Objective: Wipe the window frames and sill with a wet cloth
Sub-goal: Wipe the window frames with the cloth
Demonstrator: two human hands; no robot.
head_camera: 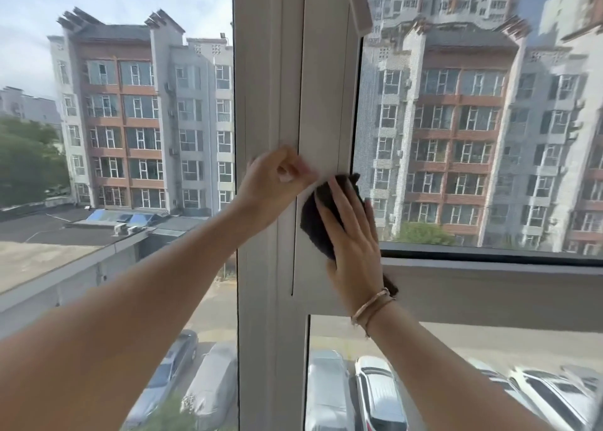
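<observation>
Right hand (354,235) flat, fingers straight, pressing dark cloth (321,222) on white upright frame (323,111). Left hand (277,179) curled, holding nothing visible, against frame. Risk — unpinched cloth slips down; bracelet (372,310) may scrape frame.

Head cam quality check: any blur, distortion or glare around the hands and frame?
Head view: even daylight, no glare on the white frame. Left hand is motion-smeared at the fingertips; right hand, flat on the dark cloth, is sharper. Right pane looks pixelated, as through mesh. Wide-angle bends edges; cars below are soft.
</observation>
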